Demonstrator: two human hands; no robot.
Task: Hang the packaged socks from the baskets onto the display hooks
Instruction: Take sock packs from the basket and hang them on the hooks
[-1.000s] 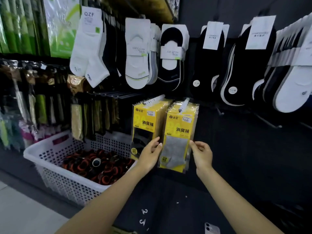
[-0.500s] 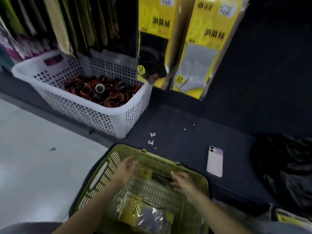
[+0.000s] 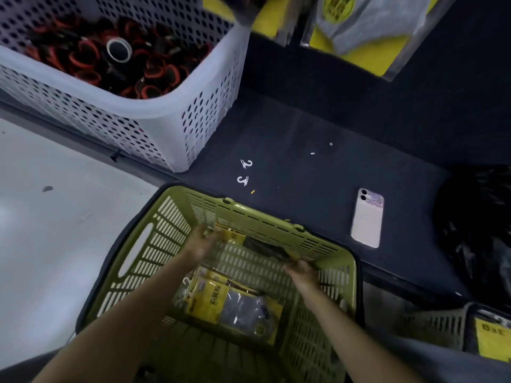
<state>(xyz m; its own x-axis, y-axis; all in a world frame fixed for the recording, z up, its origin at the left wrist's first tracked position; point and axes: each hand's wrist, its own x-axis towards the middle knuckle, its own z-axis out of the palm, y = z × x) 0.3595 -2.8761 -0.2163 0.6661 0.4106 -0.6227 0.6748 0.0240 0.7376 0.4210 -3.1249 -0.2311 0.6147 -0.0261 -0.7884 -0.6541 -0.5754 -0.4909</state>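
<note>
Both hands are down in the green basket point(image 3: 177, 217), so more socks can be picked. The left hand point(image 3: 199, 243) and right hand point(image 3: 302, 270) each pinch an end of a sock pack point(image 3: 260, 246). Another sock pack point(image 3: 235, 308) lies nearer the person, inside the basket.

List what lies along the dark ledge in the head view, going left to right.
White basket → small white hooks → phone → black bag.
</note>
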